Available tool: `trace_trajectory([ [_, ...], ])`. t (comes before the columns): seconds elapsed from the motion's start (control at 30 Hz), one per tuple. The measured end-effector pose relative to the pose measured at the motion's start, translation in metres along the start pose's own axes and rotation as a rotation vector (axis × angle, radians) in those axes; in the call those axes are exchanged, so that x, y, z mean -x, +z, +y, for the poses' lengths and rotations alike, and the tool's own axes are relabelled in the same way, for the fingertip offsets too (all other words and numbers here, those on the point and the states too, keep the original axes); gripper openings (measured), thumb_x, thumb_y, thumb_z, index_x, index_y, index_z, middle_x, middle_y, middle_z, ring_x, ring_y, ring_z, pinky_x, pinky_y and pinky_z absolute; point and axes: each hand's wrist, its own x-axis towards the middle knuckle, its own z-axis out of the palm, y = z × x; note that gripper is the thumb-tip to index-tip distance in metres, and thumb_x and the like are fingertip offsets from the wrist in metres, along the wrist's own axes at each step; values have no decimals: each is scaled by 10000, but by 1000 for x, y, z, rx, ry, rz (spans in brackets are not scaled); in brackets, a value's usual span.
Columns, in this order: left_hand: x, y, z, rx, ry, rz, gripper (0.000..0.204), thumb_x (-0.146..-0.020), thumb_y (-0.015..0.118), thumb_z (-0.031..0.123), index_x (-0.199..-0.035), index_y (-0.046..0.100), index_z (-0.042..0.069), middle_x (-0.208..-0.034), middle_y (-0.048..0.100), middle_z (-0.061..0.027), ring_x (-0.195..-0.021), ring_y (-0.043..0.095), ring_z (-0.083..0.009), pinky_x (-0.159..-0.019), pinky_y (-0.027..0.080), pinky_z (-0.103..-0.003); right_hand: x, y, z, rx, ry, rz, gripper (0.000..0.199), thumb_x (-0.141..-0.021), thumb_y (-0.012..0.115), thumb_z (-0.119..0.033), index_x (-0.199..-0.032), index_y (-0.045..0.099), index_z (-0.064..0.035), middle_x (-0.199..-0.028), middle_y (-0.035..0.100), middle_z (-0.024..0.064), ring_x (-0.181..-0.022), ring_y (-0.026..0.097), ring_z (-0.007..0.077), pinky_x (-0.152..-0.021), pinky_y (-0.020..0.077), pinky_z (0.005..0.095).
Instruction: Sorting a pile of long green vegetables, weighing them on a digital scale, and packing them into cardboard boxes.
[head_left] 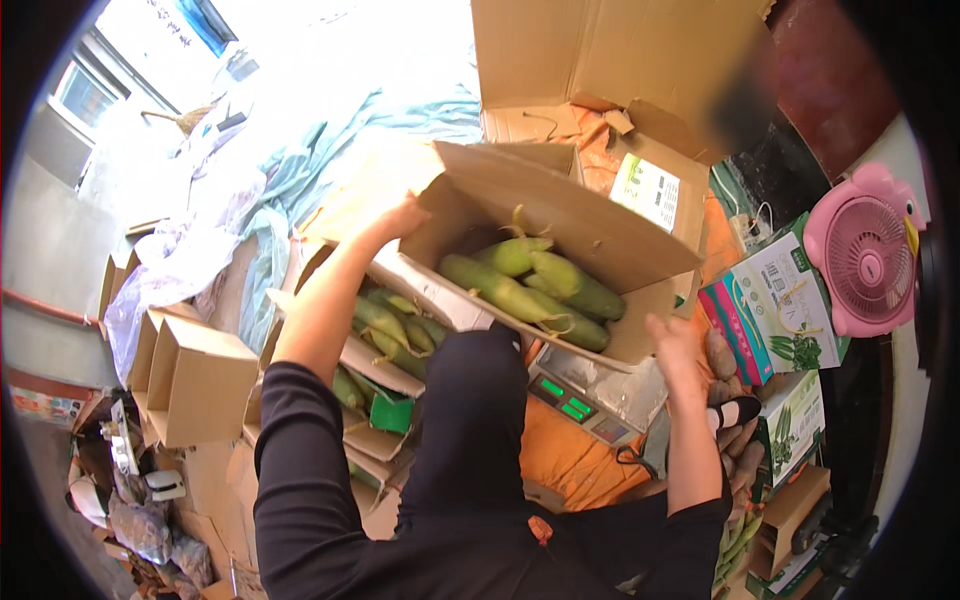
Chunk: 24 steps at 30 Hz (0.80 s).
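A brown cardboard box (590,235) holding several green corn cobs (530,280) rests on a digital scale (590,400) with a green lit display. My left hand (400,218) grips the box's far left flap edge. My right hand (675,345) holds the box's near right corner. Both forearms reach up from dark sleeves. To the left and lower, another open carton (395,380) contains more green corn cobs (385,325).
Folded empty cartons (195,375) stand at the left. A large open carton (610,60) sits behind. A pink fan (865,250) and printed colourful boxes (775,305) are at the right. Blue-green cloth (340,150) and clear plastic wrap (170,270) lie at the upper left.
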Motion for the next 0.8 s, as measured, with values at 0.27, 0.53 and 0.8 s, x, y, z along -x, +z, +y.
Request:
trace_trajectory([
  [0.27, 35, -17, -75, 163, -560, 89, 377, -826, 607, 394, -988, 668, 58, -972, 665, -161, -960, 626, -312, -815, 500, -396, -36, 137, -9, 192, 146, -273, 433, -837, 579, -404, -794, 638, 23, -861, 628, 249, -819, 601, 394, -740, 448, 466],
  [0.53, 51, 64, -122, 13, -841, 20, 211, -841, 540, 189, -946, 703, 106, -1006, 680, -121, -949, 656, -273, -842, 514, -427, -48, 254, 31, 682, -299, -885, 290, -877, 563, -274, -901, 653, 1, -798, 669, 159, -711, 654, 247, -644, 506, 353],
  [0.8, 48, 62, -96, 306, -894, 268, 244, -820, 606, 242, -1042, 662, 158, -1114, 611, -91, -1059, 587, -270, -904, 450, -435, -34, 133, 25, -112, 185, -676, 231, -877, 576, -232, -901, 645, -13, -817, 653, 54, -678, 610, 119, -598, 486, 249],
])
